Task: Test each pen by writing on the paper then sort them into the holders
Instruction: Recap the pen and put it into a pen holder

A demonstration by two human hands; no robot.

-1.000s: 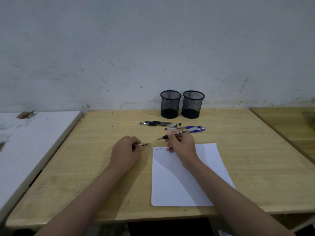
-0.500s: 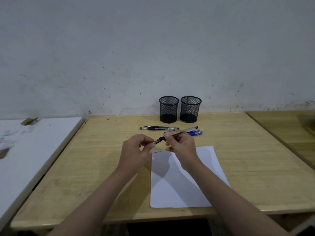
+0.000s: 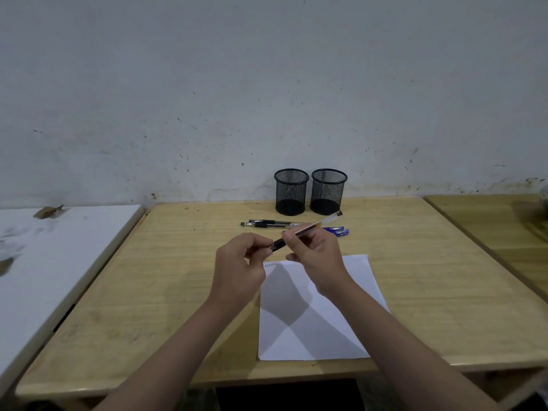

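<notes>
While both hands meet in the middle of the frame, the right hand [image 3: 318, 259] pinches a clear pen [image 3: 308, 229] that tilts up to the right. The left hand [image 3: 240, 262] is curled shut at the pen's dark low end; I cannot tell what it grips. White paper [image 3: 314, 330] lies below the hands. More pens [image 3: 268, 223] lie just above them. Two black holders [image 3: 291, 191] stand side by side by the wall.
</notes>
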